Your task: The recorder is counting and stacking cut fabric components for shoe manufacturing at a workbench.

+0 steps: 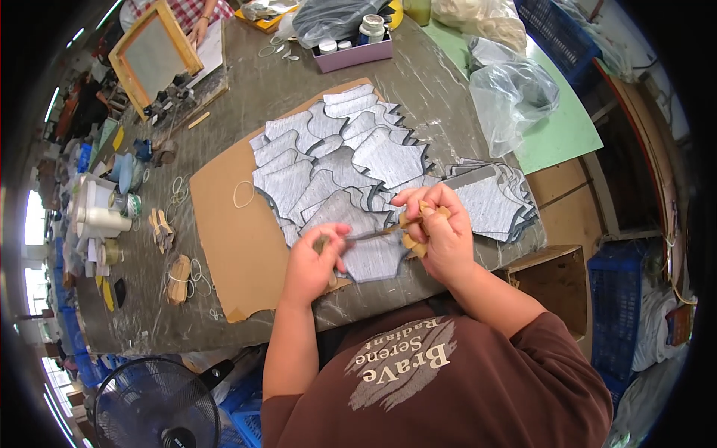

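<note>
In front of my body, my left hand (315, 260) is closed, with thumb and fingers pinched on one end of a thin dark strip (371, 234). The strip reaches across to my right hand (442, 237), and its exact kind is unclear. Several small tan pieces (415, 245) show between and around the curled fingers of my right hand. Below both hands, overlapping grey cut fabric pieces (287, 181) with dark edges cover a brown cardboard sheet (224, 216). To the right of my right hand lies a stack of similar grey pieces (484, 200).
A purple box (355, 58) of jars stands at the back, near a clear plastic bag (515, 101) on a green board (564, 134). Tan bundles (178, 280) and rubber bands lie left. A wooden-framed screen (153, 56) stands far left, by another person's hand (199, 33). A black fan (157, 407) stands lower left.
</note>
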Tool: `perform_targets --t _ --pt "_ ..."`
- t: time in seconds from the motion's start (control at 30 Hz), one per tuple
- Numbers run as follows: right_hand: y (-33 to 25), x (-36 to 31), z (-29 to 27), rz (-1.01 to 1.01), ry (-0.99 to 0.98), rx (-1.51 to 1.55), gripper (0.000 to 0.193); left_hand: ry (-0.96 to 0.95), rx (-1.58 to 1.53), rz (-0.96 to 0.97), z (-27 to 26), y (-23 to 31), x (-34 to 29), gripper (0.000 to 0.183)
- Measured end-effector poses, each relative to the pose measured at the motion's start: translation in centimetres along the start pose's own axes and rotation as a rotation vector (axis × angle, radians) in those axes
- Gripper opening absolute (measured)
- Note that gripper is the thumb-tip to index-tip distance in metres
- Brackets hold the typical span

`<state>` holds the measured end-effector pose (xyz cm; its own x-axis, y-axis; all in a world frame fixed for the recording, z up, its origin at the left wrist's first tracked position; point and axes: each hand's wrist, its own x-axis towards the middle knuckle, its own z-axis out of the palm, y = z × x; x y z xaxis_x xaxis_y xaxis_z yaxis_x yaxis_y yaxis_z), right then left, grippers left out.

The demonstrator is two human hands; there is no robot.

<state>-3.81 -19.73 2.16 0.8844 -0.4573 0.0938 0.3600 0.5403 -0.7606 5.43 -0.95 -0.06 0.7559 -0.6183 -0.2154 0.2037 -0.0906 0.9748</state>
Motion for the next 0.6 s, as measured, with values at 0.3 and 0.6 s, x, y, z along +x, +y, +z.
perform_targets --t 0.3,0.6 --pt "0.5 -3.2 -1.9 -0.283 -0.450 -1.294 0.023 0.202 -0.320 0.027 -1.3 -1.5 -4.3 0.004" --pt "3.4 -3.5 -2.0 -0.428 -0.744 -1.703 0.038 0.304 0.110 -0.189 -2.8 -0.8 -5.7 0.004"
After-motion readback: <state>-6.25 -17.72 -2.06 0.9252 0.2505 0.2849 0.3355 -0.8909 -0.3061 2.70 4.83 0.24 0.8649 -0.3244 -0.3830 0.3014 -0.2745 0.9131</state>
